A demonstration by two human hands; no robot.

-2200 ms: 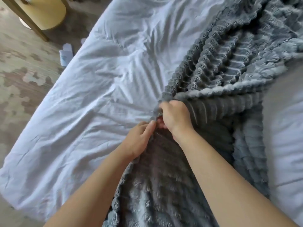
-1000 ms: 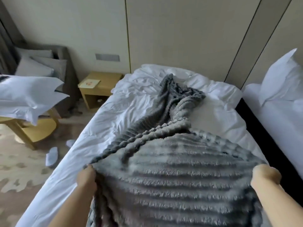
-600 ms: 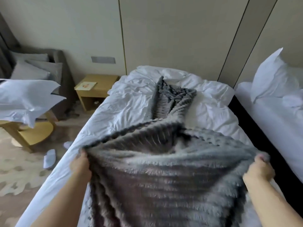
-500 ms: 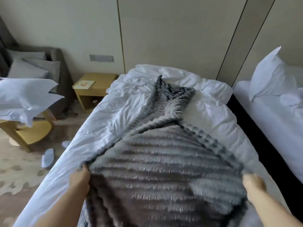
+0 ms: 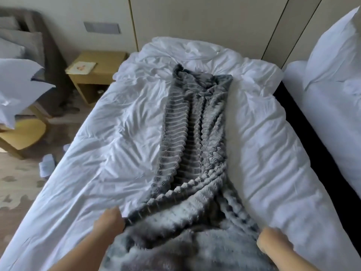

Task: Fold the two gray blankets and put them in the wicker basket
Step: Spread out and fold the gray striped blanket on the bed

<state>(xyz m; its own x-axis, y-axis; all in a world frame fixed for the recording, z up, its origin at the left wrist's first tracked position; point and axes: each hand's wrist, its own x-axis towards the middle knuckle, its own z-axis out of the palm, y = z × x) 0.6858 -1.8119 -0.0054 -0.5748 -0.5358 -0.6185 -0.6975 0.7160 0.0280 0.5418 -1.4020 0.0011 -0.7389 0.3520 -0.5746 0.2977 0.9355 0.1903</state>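
Observation:
A gray ribbed blanket (image 5: 195, 133) lies stretched lengthwise down the middle of a white bed (image 5: 117, 153), bunched narrow at the far end and wider near me. My left hand (image 5: 109, 220) grips its near left corner, low over the sheet. My right hand (image 5: 271, 241) grips the near right corner. The near edge of the blanket is blurred. I see only one gray blanket, and no wicker basket is in view.
A second white bed with a pillow (image 5: 332, 51) stands on the right across a dark gap (image 5: 304, 122). On the left are a wooden nightstand (image 5: 93, 75), a gray armchair (image 5: 29, 42), a yellow table (image 5: 21, 133) under a white pillow, and slippers (image 5: 46, 165) on the floor.
My hands have dropped from a raised, spread hold down toward the bed. The billowing blanket has settled and now lies long and flat along the mattress.

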